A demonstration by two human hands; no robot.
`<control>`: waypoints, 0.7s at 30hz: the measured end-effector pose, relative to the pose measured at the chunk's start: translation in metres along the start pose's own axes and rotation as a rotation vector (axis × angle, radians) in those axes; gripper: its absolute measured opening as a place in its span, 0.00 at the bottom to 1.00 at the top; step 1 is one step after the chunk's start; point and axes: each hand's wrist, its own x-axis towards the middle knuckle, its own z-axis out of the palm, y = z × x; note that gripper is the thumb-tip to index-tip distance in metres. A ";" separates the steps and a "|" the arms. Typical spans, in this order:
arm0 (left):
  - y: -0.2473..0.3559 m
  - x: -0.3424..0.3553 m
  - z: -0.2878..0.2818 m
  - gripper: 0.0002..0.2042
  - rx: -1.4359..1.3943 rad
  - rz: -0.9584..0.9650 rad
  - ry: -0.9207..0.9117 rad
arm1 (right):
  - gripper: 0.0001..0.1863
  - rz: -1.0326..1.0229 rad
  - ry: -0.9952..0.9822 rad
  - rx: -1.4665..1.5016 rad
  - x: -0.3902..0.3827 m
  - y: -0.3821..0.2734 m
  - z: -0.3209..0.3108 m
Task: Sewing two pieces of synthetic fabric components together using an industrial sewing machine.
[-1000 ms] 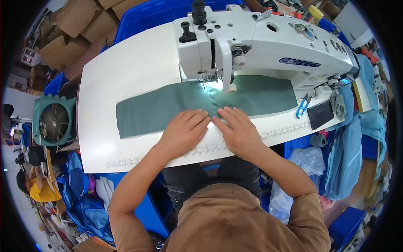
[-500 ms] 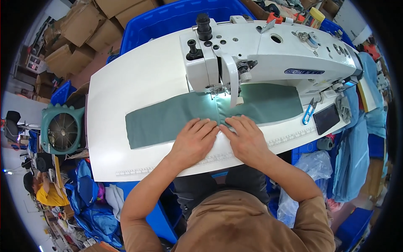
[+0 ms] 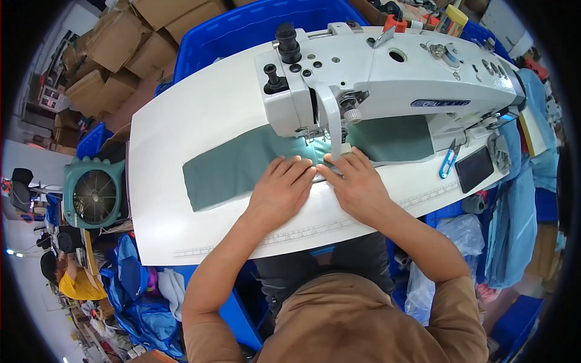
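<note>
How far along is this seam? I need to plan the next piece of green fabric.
Done: cannot tell; no stitching is visible on the green fabric strip. In hand: left hand and right hand press it flat in front of the needle of the sewing machine. Left: long stretches lie on both sides, so much seems unsewn.

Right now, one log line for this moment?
left hand: flat on green fabric | right hand: flat on fabric by needle | sewing machine: fabric under its head

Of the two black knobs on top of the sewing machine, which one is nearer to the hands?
The shorter black knob, at the machine's front left corner. The taller black knob stands behind it, farther from the left hand and the right hand.
</note>
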 end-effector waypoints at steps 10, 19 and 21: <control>-0.015 0.011 0.000 0.13 0.035 -0.019 0.033 | 0.25 -0.026 -0.014 -0.055 0.014 0.015 0.009; -0.033 0.021 0.003 0.09 0.008 -0.026 0.061 | 0.28 -0.045 -0.011 -0.148 0.028 0.028 0.015; -0.035 0.021 0.002 0.08 -0.002 -0.041 0.053 | 0.27 -0.042 0.013 -0.132 0.028 0.027 0.015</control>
